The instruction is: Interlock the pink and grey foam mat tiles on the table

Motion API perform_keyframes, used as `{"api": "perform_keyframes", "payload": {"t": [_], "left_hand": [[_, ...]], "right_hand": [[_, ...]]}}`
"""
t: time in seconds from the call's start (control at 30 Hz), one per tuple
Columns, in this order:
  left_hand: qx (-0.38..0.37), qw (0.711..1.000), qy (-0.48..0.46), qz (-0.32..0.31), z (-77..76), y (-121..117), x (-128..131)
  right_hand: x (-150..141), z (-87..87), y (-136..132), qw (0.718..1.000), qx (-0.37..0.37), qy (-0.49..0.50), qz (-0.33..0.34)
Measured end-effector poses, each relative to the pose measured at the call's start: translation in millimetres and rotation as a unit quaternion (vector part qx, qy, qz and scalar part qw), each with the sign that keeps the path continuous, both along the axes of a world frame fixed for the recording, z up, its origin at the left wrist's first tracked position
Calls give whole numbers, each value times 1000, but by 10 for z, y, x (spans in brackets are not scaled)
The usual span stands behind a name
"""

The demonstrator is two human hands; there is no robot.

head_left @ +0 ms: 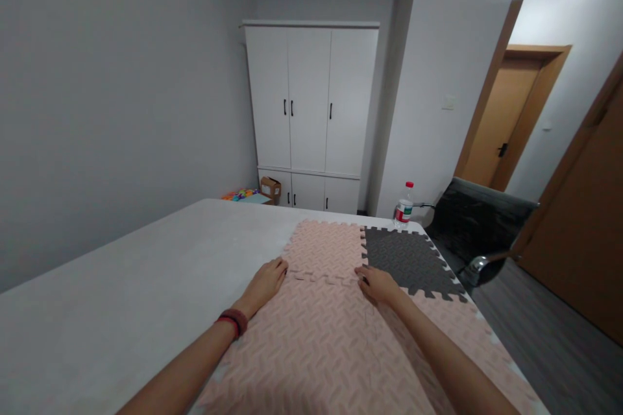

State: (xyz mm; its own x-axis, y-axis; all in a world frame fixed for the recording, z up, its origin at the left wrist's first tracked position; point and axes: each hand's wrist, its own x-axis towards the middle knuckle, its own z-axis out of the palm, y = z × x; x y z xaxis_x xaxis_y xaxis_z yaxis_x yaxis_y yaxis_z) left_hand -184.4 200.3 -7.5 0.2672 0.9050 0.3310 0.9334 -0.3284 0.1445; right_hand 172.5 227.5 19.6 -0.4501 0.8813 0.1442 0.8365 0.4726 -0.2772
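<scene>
Pink interlocking foam mat tiles lie on a grey table (pixel 146 285). A far pink tile (pixel 324 249) meets a near pink tile (pixel 311 343) along a toothed seam. A dark grey tile (pixel 409 260) joins them on the right. My left hand (pixel 265 284) rests flat on the left end of that seam, fingers together, a red band on its wrist. My right hand (pixel 377 285) presses its fingertips on the seam's right end, where the pink tiles meet the grey one. Neither hand holds anything.
A water bottle (pixel 403 206) with a red cap stands at the table's far right corner. A dark office chair (pixel 479 227) stands beside the table on the right. A white wardrobe (pixel 311 117), a cardboard box (pixel 271 189) and coloured toys (pixel 241 195) are at the back.
</scene>
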Motion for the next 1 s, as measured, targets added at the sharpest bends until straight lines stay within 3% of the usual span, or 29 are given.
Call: {"api": "perform_keyframes", "payload": {"t": [0.13,0.23,0.37,0.5,0.6,0.77,0.9,1.0], "left_hand": [[18,1000,-14,-14,31,1,-6],[28,999,-25,-22,33,24,-34],[45,998,-28,-22,7,54,-52],[53,998,-18,-20,-35,75,-60],[52,998,-10,-22,-78,95,-88],[42,999,-1,-23,-176,130,-165],[35,999,3,-16,-218,145,-183],[33,999,4,-9,-209,144,-165]], "right_hand": [[-372,383,201,998,51,41,7],[-947,466,309,995,76,67,16],[-1663,120,267,996,55,64,37],[-1943,-305,194,998,3,45,53],[-1952,-410,227,997,-23,33,69],[-1666,-286,404,994,-44,4,103],[-1074,-215,602,1000,-8,-1,-6],[-652,-285,705,995,-14,-17,-95]]}}
